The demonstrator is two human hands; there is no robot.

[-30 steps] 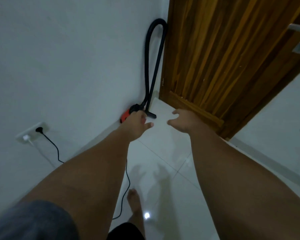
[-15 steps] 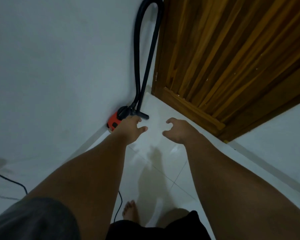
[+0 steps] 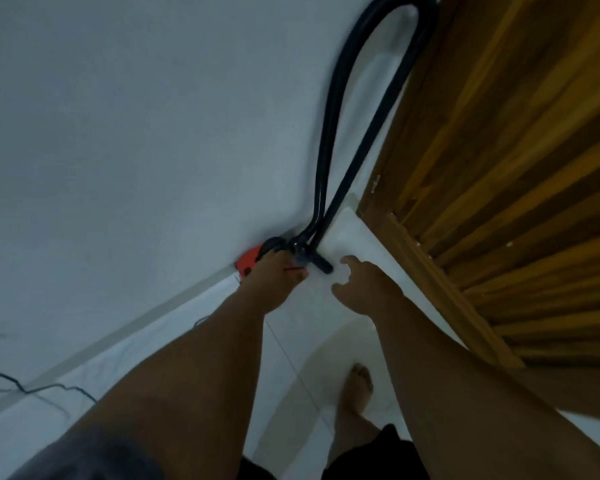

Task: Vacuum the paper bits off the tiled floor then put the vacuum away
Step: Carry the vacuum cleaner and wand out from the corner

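Observation:
A small red-and-black vacuum [image 3: 249,264] sits on the white tiled floor [image 3: 347,237] in the corner between wall and door. Its black hose [image 3: 336,98] loops up the wall and comes back down to a short black nozzle [image 3: 323,265]. My left hand [image 3: 274,284] rests on top of the vacuum body with the fingers curled around it, hiding most of it. My right hand [image 3: 361,287] hovers just right of the nozzle, fingers spread and bent, holding nothing. No paper bits show on the floor.
A wooden door [image 3: 499,168] stands close on the right. The white wall [image 3: 136,133] fills the left, with a skirting strip along its foot. A black power cord [image 3: 49,388] trails across the floor at lower left. My bare foot [image 3: 357,386] is below the hands.
I have leaned further down into the corner. My left hand went from open beside the vacuum to curled on its top. My right hand moved closer to the nozzle.

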